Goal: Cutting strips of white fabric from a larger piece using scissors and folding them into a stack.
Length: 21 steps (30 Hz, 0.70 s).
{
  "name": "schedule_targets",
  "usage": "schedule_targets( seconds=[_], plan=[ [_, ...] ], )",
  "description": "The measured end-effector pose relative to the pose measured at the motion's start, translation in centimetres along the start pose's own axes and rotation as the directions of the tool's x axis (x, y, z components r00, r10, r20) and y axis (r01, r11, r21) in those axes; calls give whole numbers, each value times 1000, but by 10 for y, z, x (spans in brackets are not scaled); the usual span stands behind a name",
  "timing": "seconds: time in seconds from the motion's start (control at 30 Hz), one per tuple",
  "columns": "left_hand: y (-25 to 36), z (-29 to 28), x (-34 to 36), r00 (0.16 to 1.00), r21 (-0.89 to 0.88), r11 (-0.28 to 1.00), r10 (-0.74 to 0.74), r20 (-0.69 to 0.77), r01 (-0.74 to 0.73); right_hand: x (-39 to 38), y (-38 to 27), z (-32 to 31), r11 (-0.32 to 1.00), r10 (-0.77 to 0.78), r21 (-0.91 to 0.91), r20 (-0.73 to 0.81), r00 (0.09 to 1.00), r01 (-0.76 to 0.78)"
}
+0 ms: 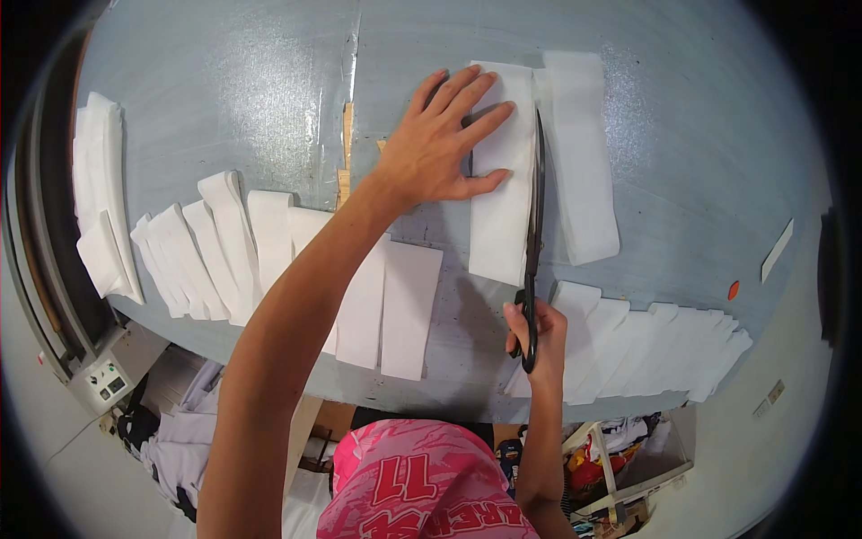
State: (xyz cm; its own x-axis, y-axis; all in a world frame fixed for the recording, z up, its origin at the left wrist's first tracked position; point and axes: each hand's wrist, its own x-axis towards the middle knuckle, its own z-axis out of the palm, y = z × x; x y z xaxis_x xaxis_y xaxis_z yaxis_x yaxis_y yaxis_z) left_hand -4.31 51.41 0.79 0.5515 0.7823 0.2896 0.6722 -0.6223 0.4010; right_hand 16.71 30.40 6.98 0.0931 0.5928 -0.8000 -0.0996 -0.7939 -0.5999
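My left hand [449, 139] lies with fingers spread on a white fabric strip [499, 225], pressing it against the table. In my right hand [546, 337] is a large pair of black-handled scissors [536, 225], its long blades running along the strip's right edge and pointing away from me. The blades look nearly closed. Just right of them lies another white strip [584, 162], roughly parallel to the first. Whether the blades have fabric between them, I cannot tell.
Overlapping white strips [409, 310] fan out under my left forearm, and another fan [628, 346] lies right of my right hand. A stack of strips [103, 189] sits far left. A small orange piece [734, 289] and a white scrap [777, 250] lie at right on the grey table [691, 180].
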Motion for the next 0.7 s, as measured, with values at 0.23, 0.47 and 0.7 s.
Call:
schedule_targets(
  seconds=[0.23, 0.47, 0.7],
  plan=[
    [-2, -1, -1, 1000, -1, 1000, -5, -5, 5, 13, -18, 1, 1000, -3, -24, 5, 1000, 3],
    [-2, 0, 0, 1000, -8, 1000, 0, -26, 0, 25, -35, 8, 999, -19, -43, -18, 1000, 18],
    [-3, 0, -2, 1000, -5, 1000, -1, -25, 1, 24, -33, 12, 998, -23, -64, -62, 998, 19]
  ],
)
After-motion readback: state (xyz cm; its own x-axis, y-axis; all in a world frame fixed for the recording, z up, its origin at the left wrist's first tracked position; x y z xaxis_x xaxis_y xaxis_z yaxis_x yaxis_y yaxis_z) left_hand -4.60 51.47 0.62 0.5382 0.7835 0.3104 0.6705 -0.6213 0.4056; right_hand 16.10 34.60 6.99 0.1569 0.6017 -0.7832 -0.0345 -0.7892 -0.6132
